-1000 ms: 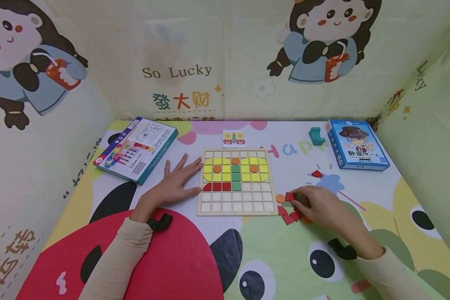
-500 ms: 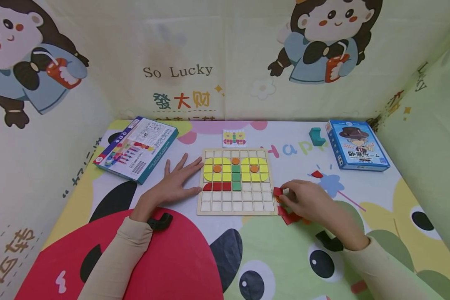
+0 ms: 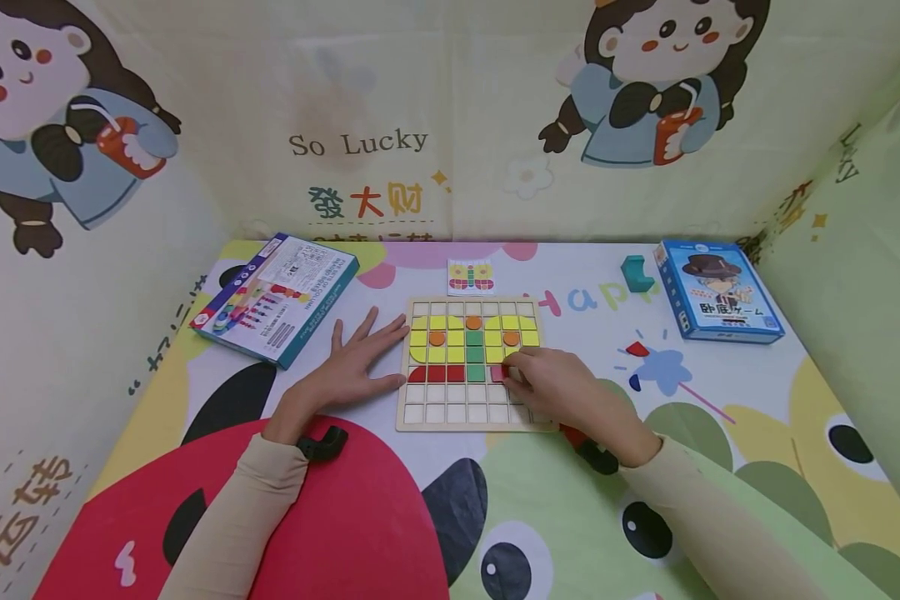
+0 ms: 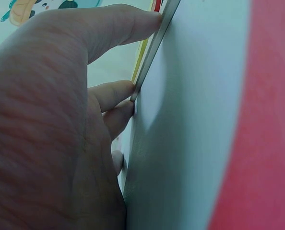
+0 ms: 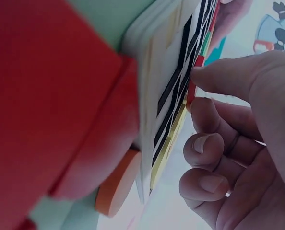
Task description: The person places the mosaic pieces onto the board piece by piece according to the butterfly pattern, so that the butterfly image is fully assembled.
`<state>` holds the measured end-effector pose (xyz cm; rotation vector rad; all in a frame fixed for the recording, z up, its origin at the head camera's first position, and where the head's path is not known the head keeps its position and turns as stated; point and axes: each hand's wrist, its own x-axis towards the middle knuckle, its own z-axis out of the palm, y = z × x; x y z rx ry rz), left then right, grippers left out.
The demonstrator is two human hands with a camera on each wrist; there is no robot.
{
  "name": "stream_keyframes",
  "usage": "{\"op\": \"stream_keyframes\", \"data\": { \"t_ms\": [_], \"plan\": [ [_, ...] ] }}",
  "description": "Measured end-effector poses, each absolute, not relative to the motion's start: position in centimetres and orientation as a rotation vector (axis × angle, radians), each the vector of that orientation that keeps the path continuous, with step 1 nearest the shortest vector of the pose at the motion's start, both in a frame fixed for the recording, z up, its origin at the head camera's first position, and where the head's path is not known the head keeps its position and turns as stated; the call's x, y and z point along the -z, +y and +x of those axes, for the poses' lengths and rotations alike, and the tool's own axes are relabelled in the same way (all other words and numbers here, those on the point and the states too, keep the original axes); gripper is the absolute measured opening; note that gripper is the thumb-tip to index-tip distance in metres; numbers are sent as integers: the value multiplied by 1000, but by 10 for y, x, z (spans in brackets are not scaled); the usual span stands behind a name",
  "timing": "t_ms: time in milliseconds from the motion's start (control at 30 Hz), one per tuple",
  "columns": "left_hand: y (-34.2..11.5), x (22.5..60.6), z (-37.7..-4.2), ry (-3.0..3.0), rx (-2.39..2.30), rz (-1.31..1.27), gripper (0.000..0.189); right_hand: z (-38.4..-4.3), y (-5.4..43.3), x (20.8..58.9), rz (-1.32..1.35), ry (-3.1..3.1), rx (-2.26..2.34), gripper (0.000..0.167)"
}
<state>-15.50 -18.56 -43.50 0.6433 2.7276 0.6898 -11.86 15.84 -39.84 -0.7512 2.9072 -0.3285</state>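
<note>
A wooden grid board (image 3: 477, 428) lies on the table, filled partly with yellow tiles (image 3: 437, 353), green tiles (image 3: 476, 356), orange discs and a row of red tiles (image 3: 437, 374). My right hand (image 3: 558, 379) pinches a red tile (image 3: 497, 373) between thumb and forefinger, low over the cells right of the green column. The right wrist view shows this red tile (image 5: 192, 90) at the fingertips, the other fingers curled. Spread out flat, my left hand (image 3: 345, 369) touches the board's left edge; its thumb (image 4: 133, 25) meets that edge in the left wrist view.
Behind the board lies a small butterfly picture card (image 3: 471, 277). Loose red tiles (image 3: 572, 435) and an orange disc (image 5: 116, 184) lie by the board's right side, partly hidden by my forearm. Boxes stand at back left (image 3: 277, 300) and back right (image 3: 718, 292), beside a teal piece (image 3: 636, 274).
My right hand has picked a red tile from the loose pile and carried it left onto the board. The left hand keeps its place at the board's edge.
</note>
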Motion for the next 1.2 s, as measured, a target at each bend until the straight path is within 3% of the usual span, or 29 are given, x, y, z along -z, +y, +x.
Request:
{"op": "stream_keyframes", "data": {
  "t_ms": [567, 833, 1200],
  "plan": [
    [-184, 434, -154, 2732, -683, 646, 91, -119, 155, 396, -670, 2895, 392, 41],
    [-184, 434, -154, 2725, -669, 630, 92, -115, 202, 378, -594, 2921, 566, 38],
    [-185, 436, -155, 2736, -665, 641, 92, -81, 271, 374, -536, 2932, 566, 27]
  ]
}}
